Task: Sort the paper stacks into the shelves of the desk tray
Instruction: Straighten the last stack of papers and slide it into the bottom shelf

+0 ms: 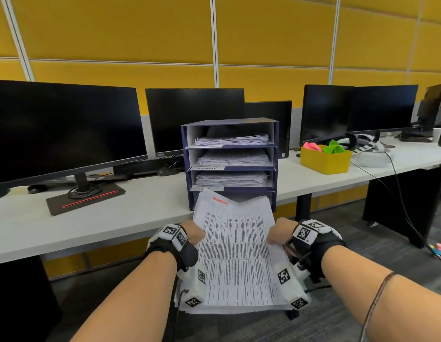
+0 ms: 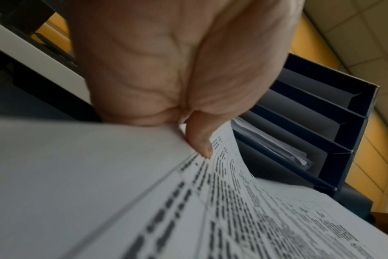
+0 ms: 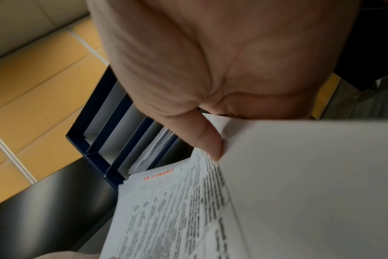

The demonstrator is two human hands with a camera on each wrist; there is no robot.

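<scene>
A dark blue desk tray [image 1: 275, 154] with four shelves stands on the white desk. Its upper three shelves hold paper piles; the bottom shelf opening is hidden behind the stack I hold. That stack of printed paper [image 1: 235, 253] has table text and a red stamp at its top, and its far edge sits at the bottom shelf's mouth. My left hand [image 1: 193, 234] grips the stack's left edge, thumb on top [image 2: 199, 140]. My right hand [image 1: 278, 233] grips the right edge, thumb on top [image 3: 208, 140]. The tray [image 2: 321, 112] [image 3: 95, 140] and the stack [image 2: 244, 219] [image 3: 188, 210] appear in both wrist views.
Several dark monitors [image 1: 66, 129] line the back of the white desk [image 1: 115, 218]. A yellow bin [image 1: 325, 160] with pink and green items sits right of the tray, beside a white headset and cables. Dark carpet lies below.
</scene>
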